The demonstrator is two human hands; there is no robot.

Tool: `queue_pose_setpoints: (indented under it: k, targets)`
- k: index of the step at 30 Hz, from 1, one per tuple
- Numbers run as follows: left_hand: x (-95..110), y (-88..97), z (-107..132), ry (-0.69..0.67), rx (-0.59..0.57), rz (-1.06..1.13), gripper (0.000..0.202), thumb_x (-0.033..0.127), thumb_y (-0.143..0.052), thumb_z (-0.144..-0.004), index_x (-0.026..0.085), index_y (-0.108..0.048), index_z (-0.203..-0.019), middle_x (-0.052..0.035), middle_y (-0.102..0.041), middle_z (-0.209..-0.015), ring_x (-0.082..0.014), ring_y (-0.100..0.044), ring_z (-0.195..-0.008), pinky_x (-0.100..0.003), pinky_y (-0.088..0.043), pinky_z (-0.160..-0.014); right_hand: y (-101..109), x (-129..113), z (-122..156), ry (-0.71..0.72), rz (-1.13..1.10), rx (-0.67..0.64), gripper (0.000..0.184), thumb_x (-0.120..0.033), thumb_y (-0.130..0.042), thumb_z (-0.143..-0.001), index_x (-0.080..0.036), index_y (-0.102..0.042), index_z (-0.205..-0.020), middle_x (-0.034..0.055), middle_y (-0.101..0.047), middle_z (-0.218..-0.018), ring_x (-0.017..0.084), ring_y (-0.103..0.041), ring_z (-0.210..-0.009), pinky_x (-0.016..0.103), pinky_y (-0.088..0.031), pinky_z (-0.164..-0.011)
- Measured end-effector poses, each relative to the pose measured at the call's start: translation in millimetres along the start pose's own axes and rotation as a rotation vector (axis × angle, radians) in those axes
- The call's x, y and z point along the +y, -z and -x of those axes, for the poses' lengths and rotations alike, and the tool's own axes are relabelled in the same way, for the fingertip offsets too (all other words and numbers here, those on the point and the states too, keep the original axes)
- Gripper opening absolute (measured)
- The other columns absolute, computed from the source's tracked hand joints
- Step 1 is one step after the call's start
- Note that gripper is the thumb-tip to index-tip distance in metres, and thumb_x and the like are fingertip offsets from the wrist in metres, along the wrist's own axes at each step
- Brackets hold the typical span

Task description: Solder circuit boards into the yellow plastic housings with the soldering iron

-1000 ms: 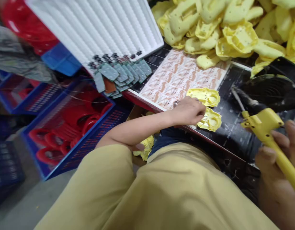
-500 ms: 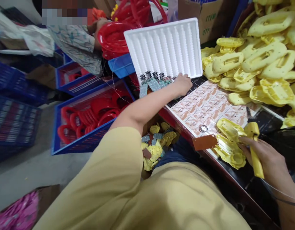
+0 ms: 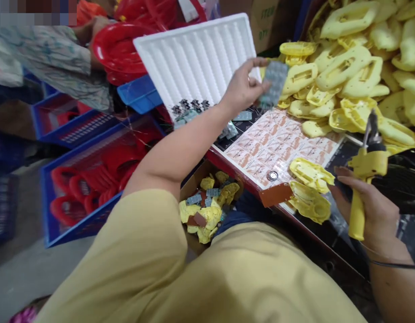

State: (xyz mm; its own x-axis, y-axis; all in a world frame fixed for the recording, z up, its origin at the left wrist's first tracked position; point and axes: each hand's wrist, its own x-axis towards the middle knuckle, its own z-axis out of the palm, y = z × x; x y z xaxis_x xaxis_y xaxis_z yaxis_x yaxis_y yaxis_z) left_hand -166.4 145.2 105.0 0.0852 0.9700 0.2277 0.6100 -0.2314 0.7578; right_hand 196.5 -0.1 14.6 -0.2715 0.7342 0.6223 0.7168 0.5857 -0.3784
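Heaped yellow shells (image 3: 345,60) crowd our bench (image 3: 234,169) toward two o'clock, so plenty seems left. Our left hand (image 3: 243,87) pinches a grey-green board (image 3: 275,80) near one o'clock, apart from two open shells (image 3: 310,202), unclosed at three; our right hand (image 3: 376,204) grasps a yellow tool (image 3: 367,163).

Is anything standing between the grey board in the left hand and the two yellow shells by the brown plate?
Nothing visible does: the grey board is held up, and the printed sheet between lies flat. The right hand, holding the yellow tool, is to the right of the yellow shells.
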Motion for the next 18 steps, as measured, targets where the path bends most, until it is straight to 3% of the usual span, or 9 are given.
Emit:
queue_pose_setpoints:
  k: [3,5,8,11,14,18]
  targets:
    - [28.6,-63.5,48.1,0.047,-0.363,0.312,0.053,0.042,-0.062,-0.104,0.017,-0.048,-0.149,-0.0046,-0.075,-0.092,-0.0173,-0.073,-0.08,-0.035,-0.057,-0.073,7.9,-22.2,-4.9,0.096,-0.013,0.054,0.031,-0.03,-0.085,-0.084,-0.03,-0.071,-0.112,0.0018,-0.078,-0.126,0.024,-0.077,-0.114,0.034,-0.065,-0.1]
    - [43.5,-97.2,81.6,0.135,-0.613,0.52,0.043,0.033,-0.064,-0.102,0.017,-0.058,-0.141,-0.0084,-0.078,-0.097,-0.0173,-0.074,-0.077,-0.034,-0.06,-0.071,12.7,-35.9,-7.7,0.139,-0.051,0.038,0.032,-0.029,-0.085,-0.085,-0.03,-0.07,-0.113,0.0038,-0.077,-0.129,0.024,-0.076,-0.114,0.034,-0.065,-0.1]
    - [52.5,-119.0,114.2,0.225,-0.884,0.692,0.033,0.034,-0.059,-0.104,0.014,-0.069,-0.128,-0.0119,-0.081,-0.098,-0.0176,-0.076,-0.075,-0.033,-0.062,-0.071,18.1,-49.8,-5.0,0.149,-0.023,0.075,0.028,-0.023,-0.084,-0.086,-0.029,-0.07,-0.11,-0.0005,-0.082,-0.104,0.018,-0.08,-0.087,0.027,-0.067,-0.081]
    - [48.7,-111.7,122.5,0.14,-0.847,0.664,0.041,0.049,-0.06,-0.103,0.014,-0.077,-0.116,-0.0135,-0.081,-0.108,-0.0218,-0.079,-0.095,-0.035,-0.063,-0.085,21.5,-56.2,4.8,0.066,-0.003,0.158,0.023,-0.022,-0.083,-0.087,-0.028,-0.069,-0.103,-0.0053,-0.08,-0.085,0.014,-0.076,-0.065,0.022,-0.062,-0.062]
    - [47.6,-97.0,122.7,-0.017,-0.716,0.566,0.046,0.056,-0.068,-0.097,0.016,-0.079,-0.118,-0.0127,-0.077,-0.129,-0.0254,-0.071,-0.126,-0.037,-0.057,-0.106,22.4,-60.1,12.7,0.017,0.021,0.152,0.02,-0.023,-0.081,-0.089,-0.029,-0.067,-0.103,-0.0061,-0.079,-0.086,0.014,-0.076,-0.066,0.023,-0.061,-0.062]
    - [58.9,-98.9,127.0,-0.043,-0.593,0.515,0.051,0.06,-0.062,-0.1,0.016,-0.08,-0.119,-0.011,-0.079,-0.126,-0.0243,-0.07,-0.126,-0.037,-0.055,-0.11,19.4,-68.5,15.6,0.07,0.045,0.162,0.018,-0.023,-0.08,-0.09,-0.029,-0.067,-0.101,-0.0075,-0.077,-0.079,0.012,-0.072,-0.061,0.021,-0.057,-0.059]
